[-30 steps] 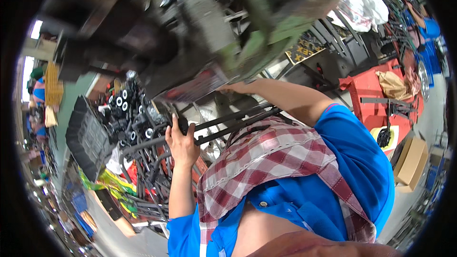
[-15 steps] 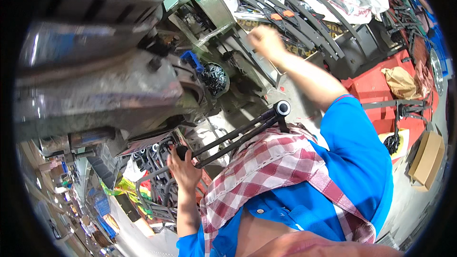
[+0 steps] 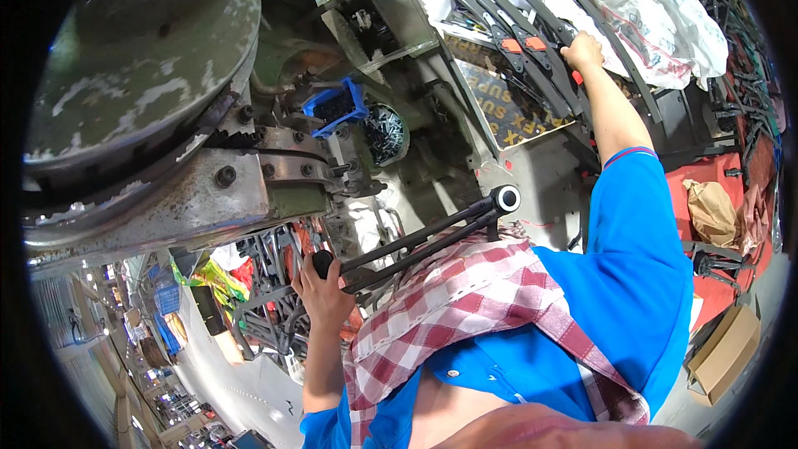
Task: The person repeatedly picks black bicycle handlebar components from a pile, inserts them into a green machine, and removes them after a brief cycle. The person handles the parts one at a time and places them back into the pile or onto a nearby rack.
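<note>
My left hand is closed around the left end of a black tubular metal frame. The frame's two parallel bars run up to the right, ending in a round white-and-black joint in front of my checked apron. With the arm stretched far to the right, my right hand is at a long black curved bar, its fingers curled against it and their tips partly hidden. Other black bars with orange-red parts lie beside it on a printed board.
A large worn green machine fills the left. Near it are a blue bin of dark small parts and a round container of metal pins. White plastic bags, a red surface and a cardboard box are at right.
My right hand has moved right and away from me, from above the board's near left edge to the black curved bars. My left hand keeps hold of the frame. The view has shifted slightly.
</note>
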`<move>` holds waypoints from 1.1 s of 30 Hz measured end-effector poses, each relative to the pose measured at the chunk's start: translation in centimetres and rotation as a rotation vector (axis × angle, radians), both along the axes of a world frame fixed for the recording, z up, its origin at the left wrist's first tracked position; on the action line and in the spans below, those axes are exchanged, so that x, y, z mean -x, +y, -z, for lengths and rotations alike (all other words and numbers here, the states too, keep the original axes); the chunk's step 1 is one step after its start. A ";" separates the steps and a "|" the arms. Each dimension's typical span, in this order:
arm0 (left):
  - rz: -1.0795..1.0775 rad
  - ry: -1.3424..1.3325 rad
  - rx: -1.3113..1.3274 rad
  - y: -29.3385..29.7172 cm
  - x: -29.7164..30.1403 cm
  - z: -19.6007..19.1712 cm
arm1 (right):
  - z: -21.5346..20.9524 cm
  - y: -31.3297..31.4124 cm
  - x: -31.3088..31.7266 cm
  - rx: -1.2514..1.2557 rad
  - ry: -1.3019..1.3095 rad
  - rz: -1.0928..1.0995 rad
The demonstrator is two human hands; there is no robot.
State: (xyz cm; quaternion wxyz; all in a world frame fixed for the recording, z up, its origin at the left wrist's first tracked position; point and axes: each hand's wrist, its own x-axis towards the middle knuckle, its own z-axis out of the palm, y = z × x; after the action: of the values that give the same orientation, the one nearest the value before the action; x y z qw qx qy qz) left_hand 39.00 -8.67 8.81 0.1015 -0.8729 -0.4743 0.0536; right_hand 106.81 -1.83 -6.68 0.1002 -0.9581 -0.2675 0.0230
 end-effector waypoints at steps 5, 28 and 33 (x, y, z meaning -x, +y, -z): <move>0.042 0.017 0.046 1.1 -1.8 0.3 | -1.2 -3.7 -2.3 -0.092 0.019 -0.114; 0.418 -0.216 0.057 3.2 -6.0 3.1 | -15.4 -20.6 9.9 -0.444 -0.003 -0.716; 0.272 -0.162 0.253 2.9 -5.2 3.6 | -14.3 -18.7 14.3 -0.381 0.195 -1.016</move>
State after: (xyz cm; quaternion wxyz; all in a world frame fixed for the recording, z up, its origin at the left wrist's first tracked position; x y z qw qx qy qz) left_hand 44.16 -5.78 5.23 -0.0412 -0.9361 -0.3481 0.0284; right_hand 92.48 -20.49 7.64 0.2724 -0.6670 -0.6851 0.1081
